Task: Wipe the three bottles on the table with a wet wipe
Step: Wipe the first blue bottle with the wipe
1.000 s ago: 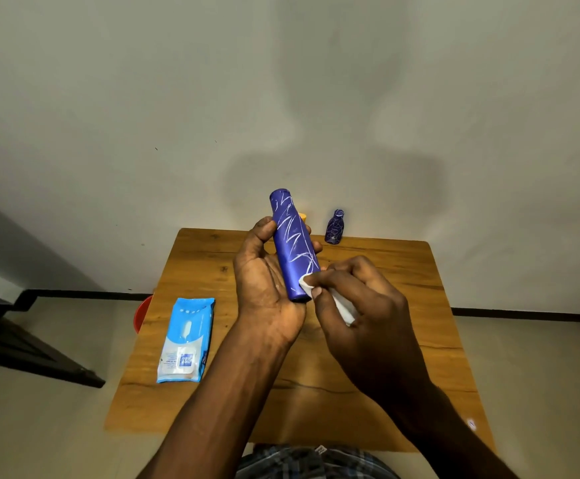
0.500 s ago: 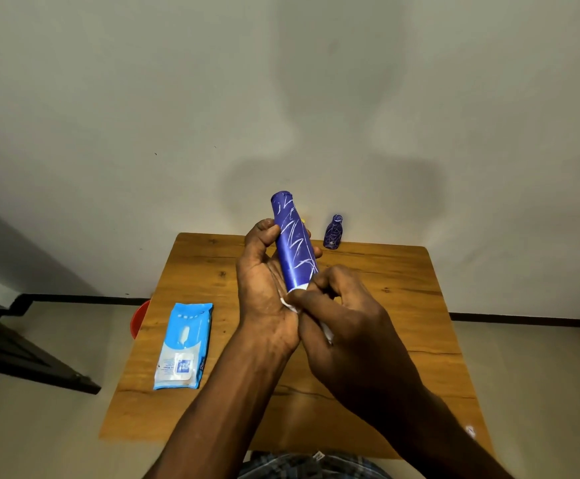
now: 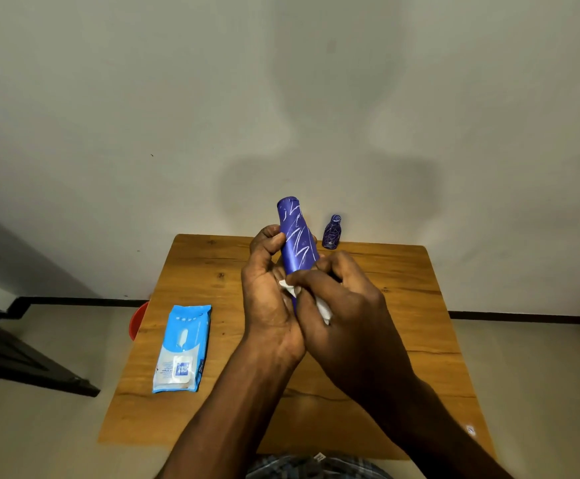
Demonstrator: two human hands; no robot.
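A tall blue bottle [image 3: 297,242] with white scribbled markings is held above the table [image 3: 402,305], raised and tilted slightly left, its top end uppermost. It is gripped by the left hand [image 3: 269,299], whose thumb and fingers are curled round the bottle's middle, palm turned toward the camera. A white wet wipe [image 3: 321,305] is pinched in the curled fingers of the right hand [image 3: 344,312] and is pressed against the lower part of the bottle; only two small portions of the wipe are visible, the rest being covered by the fingers. The bottle's lower end is hidden between the two hands. A small dark blue bottle [image 3: 331,232] with similar white markings is stood upright at the far edge of the wooden table, just right of the held bottle and apart from it. A light blue pack of wet wipes [image 3: 182,347] is laid flat on the table's left side, its flap closed; its contents cannot be seen. A red round container [image 3: 139,319] is partly hidden behind the table's left edge, on the floor; what it holds cannot be told. A dark piece of furniture [image 3: 22,357] is cut off at the left border. Checked fabric [image 3: 316,468] is seen at the bottom edge.
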